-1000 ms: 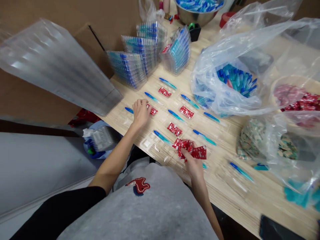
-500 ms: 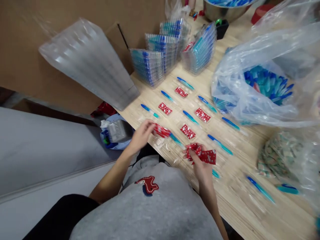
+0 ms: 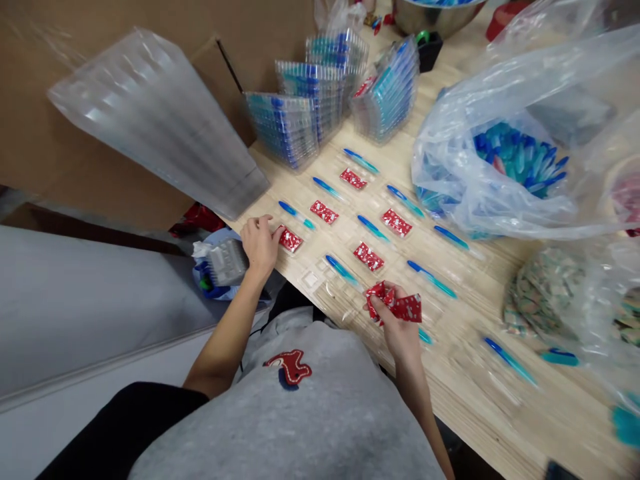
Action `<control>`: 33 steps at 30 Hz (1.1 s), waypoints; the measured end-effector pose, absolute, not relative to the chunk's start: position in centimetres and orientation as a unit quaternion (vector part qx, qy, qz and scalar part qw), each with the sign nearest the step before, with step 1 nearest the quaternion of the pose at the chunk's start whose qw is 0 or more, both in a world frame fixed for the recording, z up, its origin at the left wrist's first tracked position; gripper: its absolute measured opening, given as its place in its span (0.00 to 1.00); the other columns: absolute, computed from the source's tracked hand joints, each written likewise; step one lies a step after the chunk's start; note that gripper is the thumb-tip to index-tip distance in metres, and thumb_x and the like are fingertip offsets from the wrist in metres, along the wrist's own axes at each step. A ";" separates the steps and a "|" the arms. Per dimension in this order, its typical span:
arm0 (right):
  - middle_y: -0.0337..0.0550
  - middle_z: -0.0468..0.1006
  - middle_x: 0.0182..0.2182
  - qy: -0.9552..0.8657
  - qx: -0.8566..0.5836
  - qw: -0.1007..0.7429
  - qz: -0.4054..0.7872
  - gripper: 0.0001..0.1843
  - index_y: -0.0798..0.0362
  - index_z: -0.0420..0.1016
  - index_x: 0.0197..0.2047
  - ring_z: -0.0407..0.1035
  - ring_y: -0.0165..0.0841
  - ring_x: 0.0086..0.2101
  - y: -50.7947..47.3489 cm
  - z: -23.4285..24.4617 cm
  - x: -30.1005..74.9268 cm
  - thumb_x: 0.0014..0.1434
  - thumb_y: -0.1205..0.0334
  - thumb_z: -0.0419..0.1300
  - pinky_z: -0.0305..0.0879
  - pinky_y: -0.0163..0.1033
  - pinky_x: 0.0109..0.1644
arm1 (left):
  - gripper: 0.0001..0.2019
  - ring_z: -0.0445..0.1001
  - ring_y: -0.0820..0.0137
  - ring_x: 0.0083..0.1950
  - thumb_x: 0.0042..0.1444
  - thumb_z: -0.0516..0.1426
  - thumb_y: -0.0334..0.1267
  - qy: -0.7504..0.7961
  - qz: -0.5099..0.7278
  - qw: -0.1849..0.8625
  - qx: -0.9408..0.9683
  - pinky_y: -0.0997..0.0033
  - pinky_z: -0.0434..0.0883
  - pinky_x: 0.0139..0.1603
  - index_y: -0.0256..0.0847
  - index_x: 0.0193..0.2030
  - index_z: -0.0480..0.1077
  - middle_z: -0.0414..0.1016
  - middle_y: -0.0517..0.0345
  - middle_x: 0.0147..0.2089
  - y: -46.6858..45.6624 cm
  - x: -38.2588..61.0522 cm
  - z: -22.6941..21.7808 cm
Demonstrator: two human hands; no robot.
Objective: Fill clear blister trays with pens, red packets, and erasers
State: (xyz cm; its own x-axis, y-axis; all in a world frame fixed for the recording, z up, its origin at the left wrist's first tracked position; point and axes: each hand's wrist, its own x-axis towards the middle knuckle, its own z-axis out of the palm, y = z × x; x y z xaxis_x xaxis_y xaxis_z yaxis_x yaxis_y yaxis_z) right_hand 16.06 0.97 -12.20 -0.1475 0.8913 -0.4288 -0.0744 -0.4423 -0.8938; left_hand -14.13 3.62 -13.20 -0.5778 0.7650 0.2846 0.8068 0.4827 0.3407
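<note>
My left hand (image 3: pixel 260 245) is at the near left edge of the table, fingers loosely bent and apart. Its thumb touches or nearly touches a small red packet with a white pattern (image 3: pixel 290 239), which lies flat in a clear plastic tray. Beside that packet is a blue-and-turquoise pen (image 3: pixel 296 215). My right hand (image 3: pixel 395 323) grips a bunch of similar red patterned packets (image 3: pixel 406 308), one sticking out to the right. Between the hands lies another pen (image 3: pixel 342 269) in a clear tray. More red packets (image 3: pixel 369 256) and pens (image 3: pixel 431 279) lie in rows of trays beyond.
Filled clear packs (image 3: pixel 283 130) stand at the back left, near a tall stack of clear trays (image 3: pixel 165 127). A plastic bag of pens (image 3: pixel 520 160) sits at right, above a bag of small patterned pieces (image 3: pixel 545 293). A metal bowl (image 3: pixel 435 20) is at the back.
My left hand has moved left with a red packet, which now lies in the tray by the leftmost pen. My right hand still grips its bunch, and the view has shifted slightly.
</note>
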 end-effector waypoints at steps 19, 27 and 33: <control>0.35 0.73 0.26 -0.449 -0.515 0.339 0.646 0.20 0.50 0.74 0.47 0.66 0.29 0.24 0.5 -13.4 17.4 0.50 0.53 0.64 0.64 0.36 0.30 | 0.12 0.73 0.67 0.39 0.61 0.53 0.37 -0.666 -0.257 -0.333 -0.616 0.66 0.70 0.44 0.41 0.51 0.67 0.76 0.55 0.40 -3.7 -5.5 -12.4; 0.38 0.77 0.33 -0.409 -0.510 0.380 0.654 0.29 0.47 0.73 0.54 0.71 0.33 0.31 0.9 -13.0 19.0 0.50 0.46 0.66 0.69 0.39 0.37 | 0.08 0.72 0.56 0.46 0.59 0.56 0.34 -0.659 -0.127 -0.111 -0.733 0.55 0.71 0.48 0.41 0.44 0.74 0.75 0.44 0.47 -4.1 -4.4 -13.4; 0.42 0.79 0.49 -0.449 -0.468 0.367 0.667 0.24 0.44 0.78 0.50 0.68 0.41 0.55 0.0 -12.1 17.5 0.52 0.44 0.64 0.61 0.51 0.63 | 0.12 0.74 0.66 0.45 0.63 0.51 0.42 -0.582 -0.267 -0.473 -0.606 0.66 0.71 0.47 0.43 0.47 0.71 0.77 0.54 0.44 -0.8 -1.5 -10.5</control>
State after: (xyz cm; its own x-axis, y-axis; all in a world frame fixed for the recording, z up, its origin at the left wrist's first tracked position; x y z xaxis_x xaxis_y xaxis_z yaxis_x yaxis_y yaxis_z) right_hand 17.46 -0.03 -12.12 -0.2917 0.9100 -0.2947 -0.0700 -0.3276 -0.9422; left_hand -1.49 -0.77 -10.50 0.1808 0.9569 -0.2271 0.4522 0.1242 0.8832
